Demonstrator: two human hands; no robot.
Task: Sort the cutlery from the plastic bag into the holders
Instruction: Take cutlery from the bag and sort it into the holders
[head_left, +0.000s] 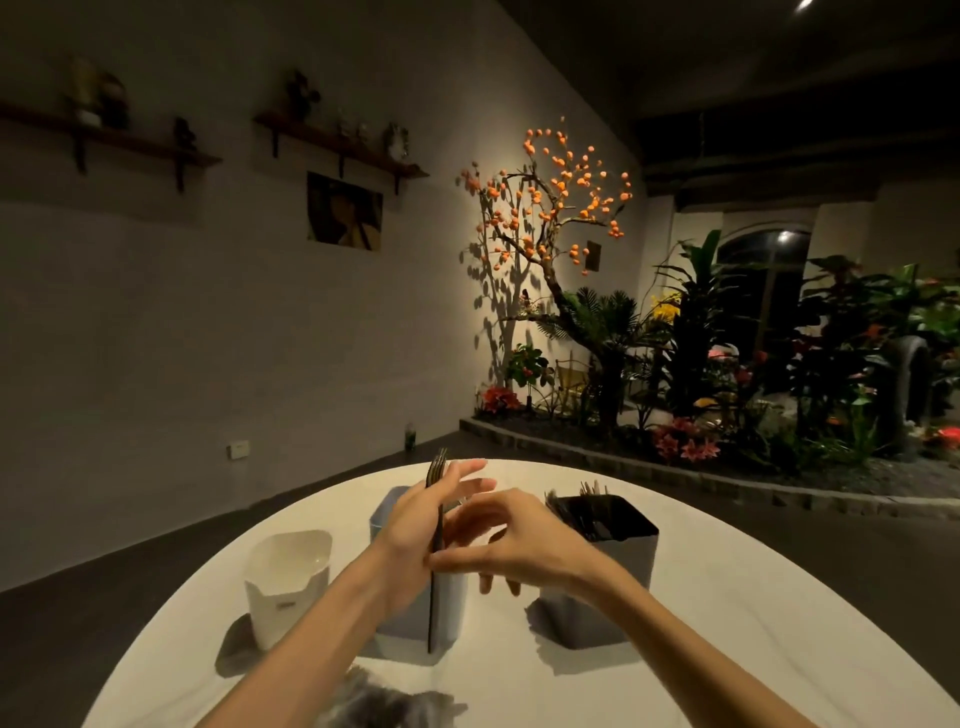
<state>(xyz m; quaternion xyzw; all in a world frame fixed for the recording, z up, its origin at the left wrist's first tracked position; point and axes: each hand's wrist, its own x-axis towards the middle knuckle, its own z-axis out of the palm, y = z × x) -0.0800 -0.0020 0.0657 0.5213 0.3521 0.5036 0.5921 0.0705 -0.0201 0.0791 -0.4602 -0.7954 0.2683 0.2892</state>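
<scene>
A dark fork (439, 499) stands upright above the table, tines up, its handle reaching down in front of the blue-grey middle holder (400, 618). My right hand (514, 540) pinches the handle between thumb and forefinger. My left hand (415, 525) lies against the fork with its fingers stretched out. A white holder (288, 582) stands at the left and looks empty. The dark grey holder (602, 577) at the right has several pieces of cutlery in it. The plastic bag (384, 704) lies blurred at the near table edge, between my forearms.
The three holders stand in a row on a round white table (727, 649). Dark floor surrounds the table. A planted bed with an orange-fruited tree (561, 218) lies far behind on the right, and wall shelves hang at the left.
</scene>
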